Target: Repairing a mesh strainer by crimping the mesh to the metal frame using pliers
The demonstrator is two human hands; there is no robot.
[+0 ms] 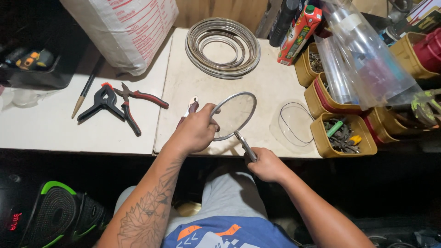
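A left hand (196,131) grips the rim of a thin metal ring (232,115), fingers curled around its left side, above the near edge of a scuffed white tabletop (271,82). The right hand (266,164) is closed on slim metal pliers (245,144), whose tip touches the ring's lower rim. A coil of flat shiny metal strip (223,47) lies near the far edge. Along the right edge stand mustard-yellow plastic bins (365,148); the nearest holds dark screws and bits. Red-handled pliers (133,103) and a black clamp (102,102) lie left.
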